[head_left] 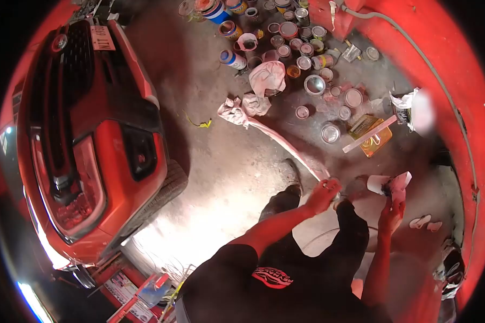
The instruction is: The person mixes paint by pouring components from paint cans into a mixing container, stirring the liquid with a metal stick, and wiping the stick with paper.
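Note:
My left hand (322,196) is closed around the near end of a long pale strip of cloth or paper (285,144), which stretches up and left to a crumpled bundle (233,111) on the floor. At the right, my right hand (392,215) grips the lower part of a pinkish-white piece (397,188), whose folded white part (379,183) sticks out to the left. What exactly it is cannot be made out. Both hands are apart, above my dark-clothed legs.
A red car (94,199) fills the left side. Many paint cans (288,30) stand at the top centre. A yellow tin (369,134) has a flat stick (369,133) across it. A hose (434,72) runs along the red surface at right. Slippers (420,221) lie lower right.

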Available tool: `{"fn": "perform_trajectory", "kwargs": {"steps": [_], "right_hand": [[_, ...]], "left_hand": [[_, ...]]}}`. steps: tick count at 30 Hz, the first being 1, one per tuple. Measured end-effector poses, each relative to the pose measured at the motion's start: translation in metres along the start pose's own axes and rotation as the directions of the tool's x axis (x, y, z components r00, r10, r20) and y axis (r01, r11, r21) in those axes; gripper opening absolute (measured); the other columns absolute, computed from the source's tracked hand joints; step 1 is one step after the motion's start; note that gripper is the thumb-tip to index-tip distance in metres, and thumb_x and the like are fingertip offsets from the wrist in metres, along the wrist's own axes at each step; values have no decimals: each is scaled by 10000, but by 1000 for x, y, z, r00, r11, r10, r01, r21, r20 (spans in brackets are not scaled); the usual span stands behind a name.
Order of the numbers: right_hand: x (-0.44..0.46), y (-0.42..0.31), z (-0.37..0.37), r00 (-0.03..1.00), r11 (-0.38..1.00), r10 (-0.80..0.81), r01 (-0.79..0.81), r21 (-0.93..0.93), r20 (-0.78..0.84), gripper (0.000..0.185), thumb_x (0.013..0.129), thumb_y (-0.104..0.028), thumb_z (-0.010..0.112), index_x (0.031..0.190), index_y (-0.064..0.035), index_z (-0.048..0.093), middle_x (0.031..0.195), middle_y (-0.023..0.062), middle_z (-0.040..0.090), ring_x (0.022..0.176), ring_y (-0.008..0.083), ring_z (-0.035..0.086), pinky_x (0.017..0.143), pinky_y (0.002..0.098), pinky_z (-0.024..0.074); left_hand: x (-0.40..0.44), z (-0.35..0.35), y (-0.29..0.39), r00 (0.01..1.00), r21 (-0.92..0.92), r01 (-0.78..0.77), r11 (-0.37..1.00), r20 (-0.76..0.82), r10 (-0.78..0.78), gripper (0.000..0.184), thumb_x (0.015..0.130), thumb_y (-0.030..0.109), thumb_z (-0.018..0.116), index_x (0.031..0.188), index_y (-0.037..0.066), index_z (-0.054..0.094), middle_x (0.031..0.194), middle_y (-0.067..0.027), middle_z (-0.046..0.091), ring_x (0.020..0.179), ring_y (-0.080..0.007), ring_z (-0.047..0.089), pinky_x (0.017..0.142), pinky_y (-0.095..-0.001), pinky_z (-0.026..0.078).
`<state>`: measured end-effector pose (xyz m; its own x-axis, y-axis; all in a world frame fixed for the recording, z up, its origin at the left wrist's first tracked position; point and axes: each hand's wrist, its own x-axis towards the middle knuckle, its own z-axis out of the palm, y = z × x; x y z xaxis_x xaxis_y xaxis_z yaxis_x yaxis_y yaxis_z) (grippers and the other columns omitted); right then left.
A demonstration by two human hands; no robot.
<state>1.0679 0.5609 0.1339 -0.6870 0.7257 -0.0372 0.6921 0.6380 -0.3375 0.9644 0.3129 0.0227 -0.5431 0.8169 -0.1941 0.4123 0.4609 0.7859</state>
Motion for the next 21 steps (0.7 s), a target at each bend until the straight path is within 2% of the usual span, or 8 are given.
{"fn": "perform_trajectory", "kwargs": {"steps": [2, 5, 7, 8, 11, 13, 17, 21], "right_hand": [[16, 37, 9, 1000, 1000, 3, -3, -20, 11, 236, 919, -166, 608, 1113, -33, 622, 1046, 203, 593, 961, 398, 593, 779, 455, 479], [43, 85, 45, 1000, 999, 15, -14, 42, -22, 237, 915, -148, 589, 1128, -47, 612, 1067, 201, 591, 965, 403, 587, 792, 448, 479], [52, 131, 79, 996, 998, 9, -4, -64, 86, 262, 901, -115, 586, 1156, -60, 609, 1102, 192, 586, 982, 394, 592, 802, 435, 486], [56, 146, 100, 995, 999, 31, -27, -47, 91, 262, 901, -115, 586, 1156, -60, 609, 1102, 192, 586, 982, 394, 592, 802, 435, 486], [85, 180, 148, 993, 999, 20, -24, 35, 118, 285, 893, -94, 586, 1176, -67, 603, 1125, 180, 581, 984, 382, 597, 809, 417, 494], [94, 194, 179, 989, 982, -148, 144, 121, 20, 275, 906, -97, 591, 1179, -63, 611, 1149, 174, 580, 1009, 362, 602, 831, 399, 498], [119, 233, 258, 967, 928, -246, 253, 273, -61, 248, 896, -115, 632, 1143, -100, 641, 1155, 161, 583, 1019, 336, 618, 823, 420, 511], [151, 266, 307, 942, 934, -273, 308, 181, -196, 247, 900, -112, 656, 1141, -63, 677, 1138, 164, 597, 1035, 311, 613, 853, 389, 493]], "left_hand": [[17, 27, 35, 999, -43, -36, 998, -10, 35, 661, 607, 7, 709, 1240, 121, 557, 1284, -116, 488, 1168, -410, 476, 964, -490, 413], [52, 76, 72, 992, -83, 24, 996, -119, -34, 709, 608, -1, 708, 1278, 133, 521, 1278, -124, 481, 1162, -380, 480, 991, -470, 416], [78, 110, 76, 992, -16, 87, 996, -85, -88, 790, 566, 29, 756, 1308, 153, 515, 1321, -122, 444, 1185, -404, 446, 997, -481, 414], [92, 124, 72, 992, 94, 128, 987, -22, -126, 736, 622, 48, 726, 1318, 164, 515, 1351, -117, 416, 1215, -396, 417, 997, -491, 413], [119, 190, 15, 992, 308, 105, 945, -101, -77, 669, 699, 80, 673, 1337, 173, 495, 1343, -122, 424, 1218, -391, 414, 998, -505, 405], [127, 213, -25, 991, 337, 92, 937, -122, -54, 619, 758, 101, 621, 1352, 185, 469, 1335, -122, 431, 1218, -372, 415, 996, -504, 393], [140, 242, -95, 983, 403, 131, 906, -171, -66, 579, 772, 185, 647, 1324, 178, 475, 1313, -118, 451, 1191, -347, 442, 1000, -480, 367], [145, 248, -128, 976, 463, 24, 886, -201, 79, 657, 762, 303, 689, 1352, 138, 453, 1317, -139, 448, 1220, -350, 433, 1010, -500, 357]]}}
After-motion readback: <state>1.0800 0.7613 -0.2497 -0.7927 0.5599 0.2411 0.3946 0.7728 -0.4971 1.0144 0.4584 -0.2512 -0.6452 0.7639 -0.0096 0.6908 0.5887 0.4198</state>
